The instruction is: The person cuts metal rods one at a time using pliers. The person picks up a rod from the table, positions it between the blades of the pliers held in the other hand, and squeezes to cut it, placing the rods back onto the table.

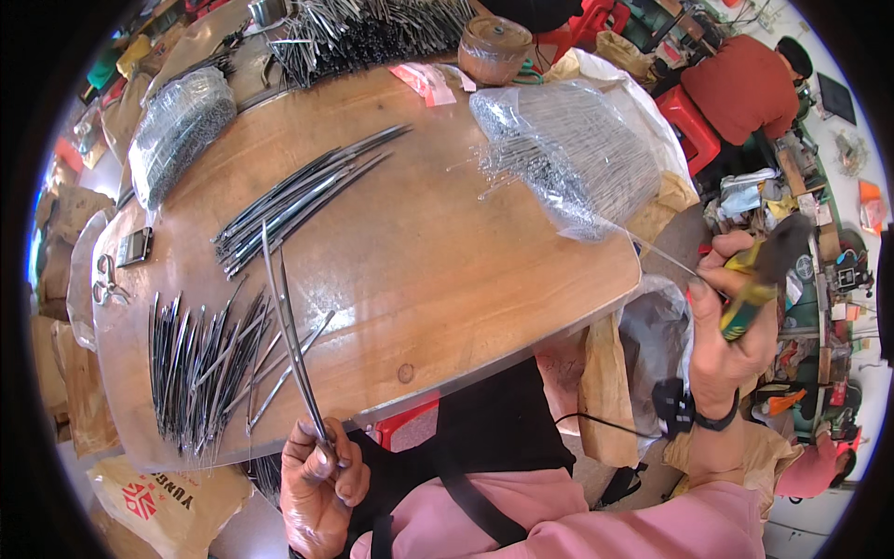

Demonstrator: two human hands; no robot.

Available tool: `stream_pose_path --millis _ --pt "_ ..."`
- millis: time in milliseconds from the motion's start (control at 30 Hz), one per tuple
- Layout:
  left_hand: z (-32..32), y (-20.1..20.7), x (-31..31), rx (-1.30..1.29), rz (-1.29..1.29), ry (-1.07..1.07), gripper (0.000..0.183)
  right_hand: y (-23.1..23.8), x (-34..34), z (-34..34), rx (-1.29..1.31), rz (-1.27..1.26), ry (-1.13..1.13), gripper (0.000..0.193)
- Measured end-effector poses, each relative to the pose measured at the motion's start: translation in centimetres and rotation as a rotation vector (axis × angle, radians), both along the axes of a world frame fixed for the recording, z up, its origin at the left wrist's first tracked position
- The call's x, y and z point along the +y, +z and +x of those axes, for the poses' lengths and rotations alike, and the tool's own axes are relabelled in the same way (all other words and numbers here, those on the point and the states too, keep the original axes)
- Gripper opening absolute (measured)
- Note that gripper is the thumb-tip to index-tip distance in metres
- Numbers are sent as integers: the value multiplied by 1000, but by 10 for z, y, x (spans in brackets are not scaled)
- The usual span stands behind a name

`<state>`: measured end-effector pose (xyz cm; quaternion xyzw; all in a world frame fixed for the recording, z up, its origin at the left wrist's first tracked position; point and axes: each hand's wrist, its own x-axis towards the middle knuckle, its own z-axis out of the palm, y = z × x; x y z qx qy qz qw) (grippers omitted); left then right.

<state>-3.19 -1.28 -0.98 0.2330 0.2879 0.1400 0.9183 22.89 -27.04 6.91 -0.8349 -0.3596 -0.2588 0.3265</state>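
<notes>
My left hand [321,480], at the table's near edge, is closed around the lower ends of a few long, thin dark metal strips [291,335]. They stick up and away over the tabletop. Out past the right edge, my right hand [726,359] grips a pair of pliers [747,291] with yellow and green handles; their dark head is blurred. A thin wire [661,253] runs from these fingers toward a clear plastic bag [573,149] of thin metal wires. Beyond the left hand lie a loose row of dark strips [200,373] and a neater bundle [303,200].
Scissors [109,282] and a small black device [135,246] lie at the table's left edge, near another wrapped bundle [182,135]. At the back are a large strip pile [368,42] and a brown round container [494,50]. A person in red [742,88] sits far right.
</notes>
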Motion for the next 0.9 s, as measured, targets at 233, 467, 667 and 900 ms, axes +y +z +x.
stream_pose_path --millis 233,467,667,900 --pt "-2 27 -1 -284 -180 122 76 -68 -16 0 1561 1116 247 12" --pt "44 11 -11 168 143 -194 18 -84 38 -29 1773 1162 618 19" --pt "21 2 -14 383 488 -268 15 -81 54 -30 1298 402 484 17" --pt "9 -1 -18 351 327 -245 14 -96 57 -42 1942 1038 603 22"
